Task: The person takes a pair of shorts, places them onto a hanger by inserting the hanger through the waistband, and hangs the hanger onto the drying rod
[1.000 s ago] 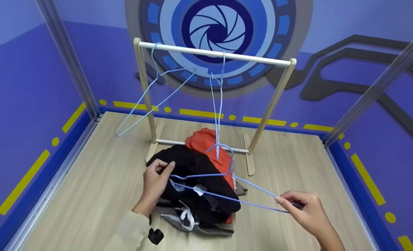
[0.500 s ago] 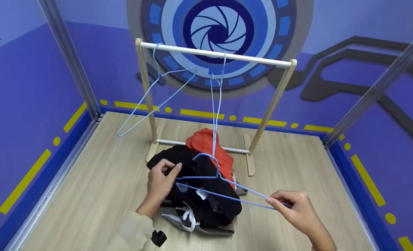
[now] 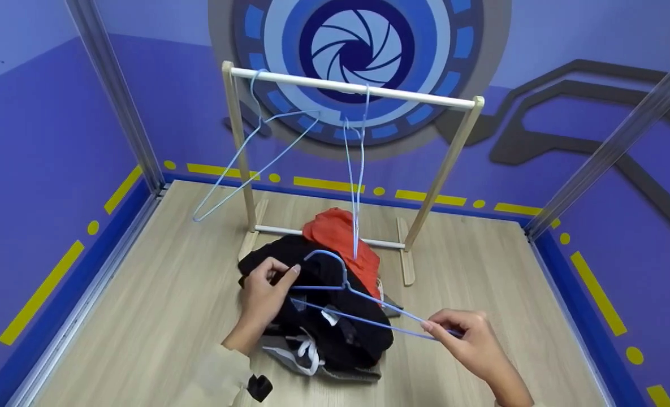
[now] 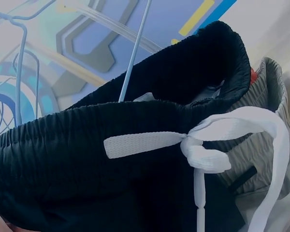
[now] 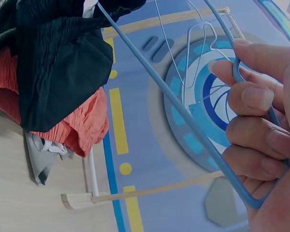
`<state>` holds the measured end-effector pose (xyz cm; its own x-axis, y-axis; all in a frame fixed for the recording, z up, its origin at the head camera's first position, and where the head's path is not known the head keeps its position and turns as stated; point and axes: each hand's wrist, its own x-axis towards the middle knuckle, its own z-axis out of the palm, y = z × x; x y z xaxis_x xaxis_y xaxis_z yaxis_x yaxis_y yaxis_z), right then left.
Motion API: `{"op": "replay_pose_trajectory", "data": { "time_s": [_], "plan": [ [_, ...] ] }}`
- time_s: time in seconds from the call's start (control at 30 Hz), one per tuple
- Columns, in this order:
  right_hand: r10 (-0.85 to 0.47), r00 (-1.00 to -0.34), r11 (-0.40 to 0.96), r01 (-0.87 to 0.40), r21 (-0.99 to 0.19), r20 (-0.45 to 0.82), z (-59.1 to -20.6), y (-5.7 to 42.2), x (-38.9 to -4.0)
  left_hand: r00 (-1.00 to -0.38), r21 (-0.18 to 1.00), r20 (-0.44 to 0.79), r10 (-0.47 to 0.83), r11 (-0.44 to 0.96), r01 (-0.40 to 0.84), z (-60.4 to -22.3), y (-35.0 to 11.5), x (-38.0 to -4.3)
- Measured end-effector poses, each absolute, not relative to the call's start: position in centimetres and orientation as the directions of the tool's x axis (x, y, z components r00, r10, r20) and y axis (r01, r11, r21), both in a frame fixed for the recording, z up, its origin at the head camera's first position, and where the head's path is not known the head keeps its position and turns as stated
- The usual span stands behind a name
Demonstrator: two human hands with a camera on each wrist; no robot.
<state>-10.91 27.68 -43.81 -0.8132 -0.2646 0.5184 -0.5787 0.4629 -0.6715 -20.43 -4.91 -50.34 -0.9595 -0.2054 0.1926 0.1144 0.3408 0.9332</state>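
Black shorts (image 3: 363,333) with a gathered waistband (image 4: 77,121) and a white drawstring (image 4: 246,116) lie on top of a clothes pile. My left hand (image 3: 264,291) pinches the waistband's edge between thumb and fingers. My right hand (image 3: 467,339) grips one end of a blue wire hanger (image 3: 345,274), its fingers curled round the wire in the right wrist view. The hanger's hook points up and curves left. Its other end goes into the waist opening and is hidden by the black cloth.
Under the shorts lie an orange garment (image 3: 335,232) and a grey one (image 4: 275,96). Behind stands a wooden rack (image 3: 414,97) with a hanger (image 3: 258,169) at its left and another hanger (image 3: 363,147) near the middle. Blue walls (image 3: 35,198) enclose the table (image 3: 159,282).
My right hand has moved left with the hanger, whose hook has shifted left and lower over the shorts. My left hand has moved slightly right with the waistband.
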Motion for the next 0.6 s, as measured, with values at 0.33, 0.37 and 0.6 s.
{"op": "replay_pose_trajectory", "data": {
  "time_s": [0.33,0.37,0.6],
  "plan": [
    [-0.261,-0.805,0.461,-0.589,-0.664,0.533,-44.0,26.6,-11.2,-0.963,0.94,0.204,-0.179,0.31,0.142,-49.7,-4.4,-20.4],
    [-0.261,-0.805,0.46,-0.589,-0.664,0.533,-44.0,26.5,-11.2,-0.963,0.94,0.203,-0.178,0.31,0.141,-49.7,-4.3,-20.3],
    [-0.253,-0.809,0.463,-0.583,-0.667,0.531,-44.1,26.1,-11.2,-0.962,0.936,0.212,-0.169,0.318,0.15,-49.5,-4.2,-20.2]
  ]
}}
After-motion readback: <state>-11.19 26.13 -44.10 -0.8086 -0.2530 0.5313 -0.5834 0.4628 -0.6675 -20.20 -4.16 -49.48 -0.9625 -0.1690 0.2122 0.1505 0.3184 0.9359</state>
